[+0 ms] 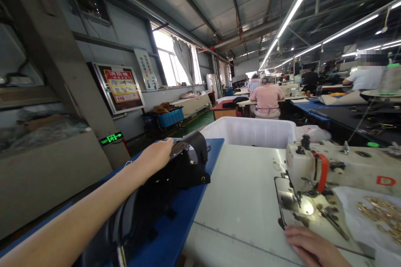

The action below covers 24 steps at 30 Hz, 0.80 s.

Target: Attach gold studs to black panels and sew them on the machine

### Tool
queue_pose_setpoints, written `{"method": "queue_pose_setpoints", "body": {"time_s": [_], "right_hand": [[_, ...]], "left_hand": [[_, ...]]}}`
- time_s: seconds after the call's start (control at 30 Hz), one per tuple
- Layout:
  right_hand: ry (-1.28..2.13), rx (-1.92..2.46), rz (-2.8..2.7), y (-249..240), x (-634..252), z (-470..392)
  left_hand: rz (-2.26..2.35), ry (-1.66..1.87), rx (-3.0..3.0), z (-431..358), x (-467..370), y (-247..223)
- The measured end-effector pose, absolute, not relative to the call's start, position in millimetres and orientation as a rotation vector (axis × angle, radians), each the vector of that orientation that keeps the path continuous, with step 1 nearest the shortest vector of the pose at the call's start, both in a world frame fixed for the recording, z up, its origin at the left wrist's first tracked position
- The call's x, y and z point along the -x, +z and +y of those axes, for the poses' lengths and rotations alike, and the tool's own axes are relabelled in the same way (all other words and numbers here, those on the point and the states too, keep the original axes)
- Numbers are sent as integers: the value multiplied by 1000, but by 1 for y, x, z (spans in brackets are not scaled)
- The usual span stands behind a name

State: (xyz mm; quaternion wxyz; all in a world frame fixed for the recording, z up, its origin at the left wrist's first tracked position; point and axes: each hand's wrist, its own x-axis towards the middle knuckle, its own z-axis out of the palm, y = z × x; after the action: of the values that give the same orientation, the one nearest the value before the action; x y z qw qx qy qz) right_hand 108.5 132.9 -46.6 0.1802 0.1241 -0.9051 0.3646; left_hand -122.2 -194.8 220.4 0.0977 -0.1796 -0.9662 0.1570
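Stretched out to the left, my left hand (158, 154) grips the edge of a black leather piece (197, 147) at the far end of a pile of black bag parts (150, 200). The pile lies on a blue board (191, 200). My right hand (308, 242) rests flat on the pale sewing table (241, 192), its fingers at the near edge of the metal needle plate (290, 200). Above that plate stands a white sewing machine (351, 167) with an orange lever.
Gold rings (380, 212) lie on white plastic at the right. A white bin (253, 129) stands behind the table. Farther off, a person in a pink top (267, 99) sits at another table, and a blue crate (171, 117) stands near the wall.
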Motion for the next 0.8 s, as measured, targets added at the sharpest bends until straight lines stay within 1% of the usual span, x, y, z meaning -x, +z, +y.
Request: {"method": "queue_pose_setpoints", "body": {"time_s": [0.07, 0.13, 0.2, 0.3, 0.37, 0.47, 0.67, 0.73, 0.8], "right_hand": [[1157, -257, -2575, -46, -109, 125], [1407, -103, -2559, -42, -108, 108], [1875, 74, -2473, -34, -108, 82], [2761, 334, -2042, -19, -106, 40], [3107, 391, -1695, -11, -104, 19], [3276, 376, -1384, -11, -104, 5], [3302, 580, -1138, -33, -111, 8], [3296, 621, -1095, -35, -114, 10], [3276, 702, -1120, -34, -116, 12]], "left_hand": [[-2859, 504, 621, -186, 89, 211], [-2860, 610, 808, -173, 51, 182], [-2849, 714, 1037, -158, 14, 140], [-2799, 669, 1438, -136, -26, 79], [-2818, 583, 1646, -123, -42, 54], [-2870, 455, 1760, -104, -58, 38], [-2729, 419, 1909, -96, -74, 37], [-2653, 314, 1907, -104, -68, 44], [-2627, 127, 1754, -113, -52, 54]]}}
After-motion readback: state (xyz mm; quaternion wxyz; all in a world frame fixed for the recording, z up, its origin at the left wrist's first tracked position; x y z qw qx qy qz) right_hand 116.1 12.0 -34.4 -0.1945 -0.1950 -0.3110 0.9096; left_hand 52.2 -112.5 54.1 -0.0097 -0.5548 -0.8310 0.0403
